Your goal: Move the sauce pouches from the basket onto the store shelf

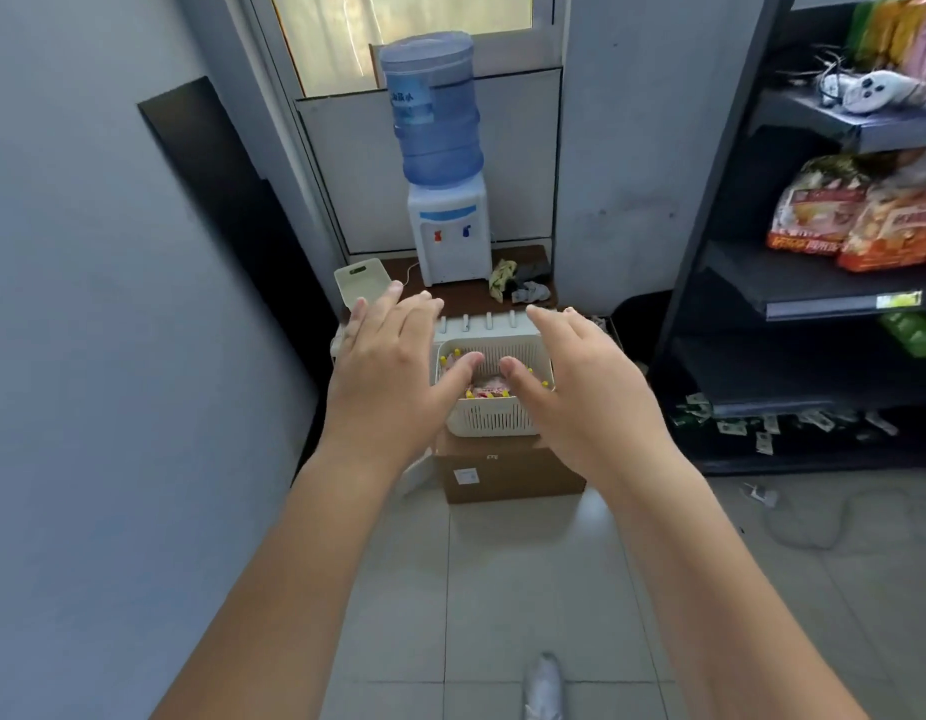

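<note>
Pale grey-blue wall [87,304] on left, black panel [217,200] against it. Window [398,23] at back, daylight coming through. Water dispenser [450,241] on low brown table [466,298] below window. Black shelf [814,298] at right. Light grey tile floor [502,589], cardboard box [502,475] on it

White perforated plastic basket [492,418]: rectangular, upright, open top, sits on a brown cardboard box [507,475] on the floor. Red-and-pink sauce pouches with yellow caps [488,392] lie piled inside it, caps showing along the inner walls. Count unclear, partly hidden. Black metal store shelf [746,283] stands to the right, several tiers, apart from the basket.
</note>
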A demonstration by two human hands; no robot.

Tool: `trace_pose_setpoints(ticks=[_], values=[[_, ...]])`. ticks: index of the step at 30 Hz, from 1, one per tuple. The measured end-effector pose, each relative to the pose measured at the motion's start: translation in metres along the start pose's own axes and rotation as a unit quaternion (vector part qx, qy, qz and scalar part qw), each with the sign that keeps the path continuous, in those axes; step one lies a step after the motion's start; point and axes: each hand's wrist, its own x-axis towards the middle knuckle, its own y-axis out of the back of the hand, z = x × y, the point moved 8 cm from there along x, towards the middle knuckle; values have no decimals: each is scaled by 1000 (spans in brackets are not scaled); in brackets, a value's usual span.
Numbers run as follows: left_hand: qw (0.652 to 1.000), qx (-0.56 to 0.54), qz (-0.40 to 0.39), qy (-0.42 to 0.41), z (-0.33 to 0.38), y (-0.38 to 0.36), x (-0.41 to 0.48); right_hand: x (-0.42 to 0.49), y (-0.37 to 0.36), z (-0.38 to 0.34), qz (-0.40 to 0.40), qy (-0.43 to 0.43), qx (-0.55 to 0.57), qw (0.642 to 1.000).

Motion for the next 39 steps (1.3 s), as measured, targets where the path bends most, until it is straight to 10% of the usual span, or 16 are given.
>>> trace_pose_setpoints(ticks=[34,39], values=[[960,-175,-199,94,-264,-359,373,446,-321,109,-187,30,-106,976],[916,-248,-225,221,-285,-435,371,465,-374,159,-193,-18,-54,980]])
